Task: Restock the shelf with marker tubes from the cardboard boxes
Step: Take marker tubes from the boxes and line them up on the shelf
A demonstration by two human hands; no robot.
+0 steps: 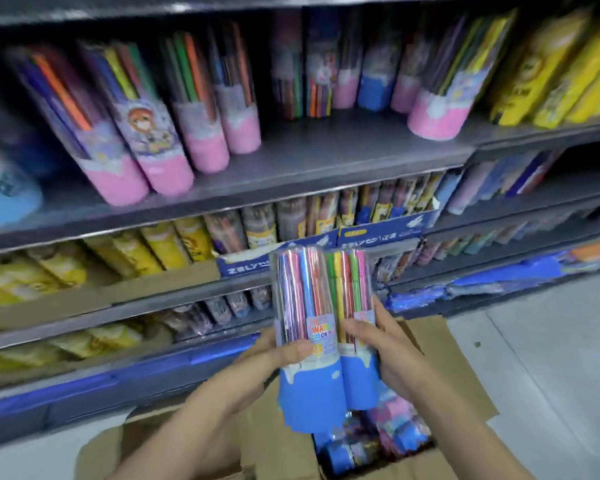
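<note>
1. Grey metal shelving (326, 161) fills the aisle, its upper tier lined with pink-based marker tubes (160, 133) leaning at angles, with a bare stretch of shelf near the middle; yellow packs (551, 74) crowd the right end and the lower tiers
2. Below, an open cardboard box (444, 358) sits on the pale floor, more blue and pink tubes (378, 434) lying inside it
3. Two blue-based marker tubes (323, 327) stand upright and side by side above the box, lifted clear of it
4. Clear plastic walls over coloured pens suggest a light, stiff and rather slick load, likely to slide or dent if squeezed hard; the opaque blue bases look the surest place to hold
5. Left hand (274, 355) curls around the left tube at its label, thumb across the front
6. Right hand (371, 337) wraps the right tube, fingers pressing the pair together
</note>
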